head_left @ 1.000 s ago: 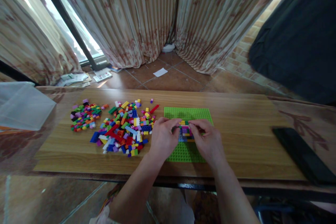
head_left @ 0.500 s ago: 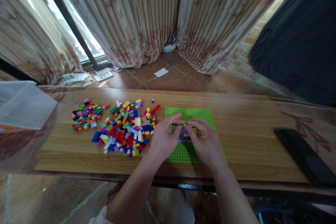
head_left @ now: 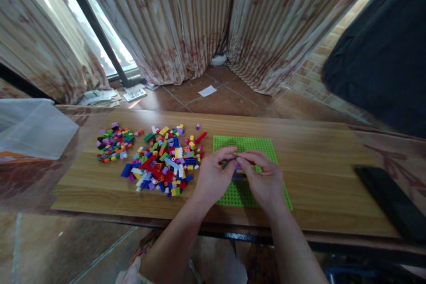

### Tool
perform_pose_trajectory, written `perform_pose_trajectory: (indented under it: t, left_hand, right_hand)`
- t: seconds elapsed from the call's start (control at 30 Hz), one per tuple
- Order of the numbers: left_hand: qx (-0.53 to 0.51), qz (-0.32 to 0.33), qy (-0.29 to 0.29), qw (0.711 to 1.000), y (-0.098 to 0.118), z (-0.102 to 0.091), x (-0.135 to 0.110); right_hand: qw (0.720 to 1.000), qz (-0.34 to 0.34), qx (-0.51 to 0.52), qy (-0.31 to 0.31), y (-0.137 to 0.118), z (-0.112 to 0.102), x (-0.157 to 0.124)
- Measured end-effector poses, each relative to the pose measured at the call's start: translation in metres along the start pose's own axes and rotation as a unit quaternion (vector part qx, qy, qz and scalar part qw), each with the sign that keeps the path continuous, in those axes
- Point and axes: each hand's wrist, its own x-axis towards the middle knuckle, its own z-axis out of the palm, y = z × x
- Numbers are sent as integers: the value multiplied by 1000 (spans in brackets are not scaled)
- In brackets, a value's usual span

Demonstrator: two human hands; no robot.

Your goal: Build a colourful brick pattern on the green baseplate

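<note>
Over the green baseplate [head_left: 234, 196], left hand [head_left: 214, 176] and right hand [head_left: 265, 179] meet, seemingly for precision, each grip narrow, though whether closed on anything I cannot tell.

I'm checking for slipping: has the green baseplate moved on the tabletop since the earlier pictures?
No, not visibly: the green baseplate keeps its place against the far edge of the wooden tabletop; the whole view has shifted slightly.

Lg brick pile [head_left: 163, 164] blocks L of green board [head_left: 233, 197]; L hand [head_left: 214, 174] & R hand [head_left: 266, 178] block board's mid. Open tabletop [head_left: 319, 173] on R, up to black case [head_left: 389, 199].
</note>
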Motion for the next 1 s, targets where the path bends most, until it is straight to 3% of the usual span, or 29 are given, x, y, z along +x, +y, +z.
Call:
perform_pose_trajectory:
  t: [0.27, 0.6, 0.73, 1.0]
  left_hand:
    - [97, 41, 8, 994, 3, -6, -1]
    - [223, 25, 3, 975, -1, -20, 4]
    - [265, 50, -27, 963, 0, -22, 3]
    - [315, 89, -57, 943, -4, -16, -6]
  right_hand:
    - [998, -17, -56, -20, 1, -4, -1]
    - [983, -57, -171, -44, 9, -5, 1]
    - [976, -63, -201, -59, 11, -2, 0]
    - [980, -31, -195, -31, 11, 6, 1]
